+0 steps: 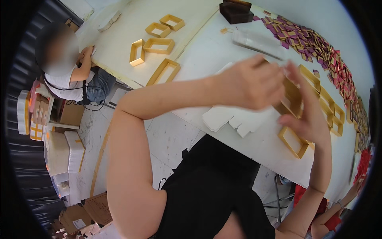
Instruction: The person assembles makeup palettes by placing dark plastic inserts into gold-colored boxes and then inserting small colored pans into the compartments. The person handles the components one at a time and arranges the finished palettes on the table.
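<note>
A rectangular gold box frame [293,95] with a darker inner side stands tilted between my two hands, above the white table. My left hand [252,83] is closed at its left side, knuckles up and smeared by motion; what its fingers hold is hidden. My right hand [306,113] spans the frame's right side, thumb low and fingers high, also blurred. Under my left wrist lies a stack of white die-cut card sheets [219,117]. Another gold frame [293,142] lies flat near the table edge, just below my right hand.
Several gold frames [327,104] stand at right; more [158,46] lie far left. Small purple and gold pieces [306,44] are heaped along the far right. A dark brown box [235,12] and a clear plastic package [258,43] lie at the back. A person [65,75] sits at left.
</note>
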{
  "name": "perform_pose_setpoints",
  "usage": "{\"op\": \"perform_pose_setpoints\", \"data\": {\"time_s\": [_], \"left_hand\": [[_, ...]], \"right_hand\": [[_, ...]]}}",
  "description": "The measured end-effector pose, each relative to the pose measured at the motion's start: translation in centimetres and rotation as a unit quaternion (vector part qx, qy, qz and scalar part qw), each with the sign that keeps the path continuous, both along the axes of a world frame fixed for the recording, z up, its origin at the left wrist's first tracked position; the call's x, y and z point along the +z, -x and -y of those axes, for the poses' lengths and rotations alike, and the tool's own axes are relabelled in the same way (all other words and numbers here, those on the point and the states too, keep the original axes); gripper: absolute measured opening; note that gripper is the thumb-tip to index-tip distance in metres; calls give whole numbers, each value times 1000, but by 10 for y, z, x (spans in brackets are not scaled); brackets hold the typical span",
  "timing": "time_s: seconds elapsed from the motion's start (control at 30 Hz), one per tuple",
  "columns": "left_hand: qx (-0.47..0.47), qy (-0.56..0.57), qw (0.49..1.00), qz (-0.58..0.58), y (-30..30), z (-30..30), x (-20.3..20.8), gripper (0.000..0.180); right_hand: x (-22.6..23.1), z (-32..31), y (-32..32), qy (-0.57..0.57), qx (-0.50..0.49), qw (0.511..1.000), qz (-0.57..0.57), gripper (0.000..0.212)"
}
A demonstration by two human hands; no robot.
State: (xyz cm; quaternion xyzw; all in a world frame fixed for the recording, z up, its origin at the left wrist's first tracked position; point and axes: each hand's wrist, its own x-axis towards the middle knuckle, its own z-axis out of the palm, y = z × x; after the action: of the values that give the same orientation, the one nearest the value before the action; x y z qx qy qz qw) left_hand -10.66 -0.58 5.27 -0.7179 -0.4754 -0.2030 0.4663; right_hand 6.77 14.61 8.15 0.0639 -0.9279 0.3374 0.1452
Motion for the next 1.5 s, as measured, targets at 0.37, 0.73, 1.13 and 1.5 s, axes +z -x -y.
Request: {"op": "perform_pose_setpoints", "data": {"time_s": [0.37,0.73,1.13,1.5], "left_hand": [[419,374,712,421,275,200,-51,85],[417,361,658,514,312,142,-58,81],[328,288,691,576,366,187,-49,57],[-14,368,860,352,-137,-50,41,45]], "right_hand": [[-42,-160,-327,-73,-379,920,69,79],[-98,-132,-289,-85,-467,876,82,75],[-127,-185,-265,-77,-483,872,-17,76],[-31,41,-198,-323,-403,840,-165,40]]}}
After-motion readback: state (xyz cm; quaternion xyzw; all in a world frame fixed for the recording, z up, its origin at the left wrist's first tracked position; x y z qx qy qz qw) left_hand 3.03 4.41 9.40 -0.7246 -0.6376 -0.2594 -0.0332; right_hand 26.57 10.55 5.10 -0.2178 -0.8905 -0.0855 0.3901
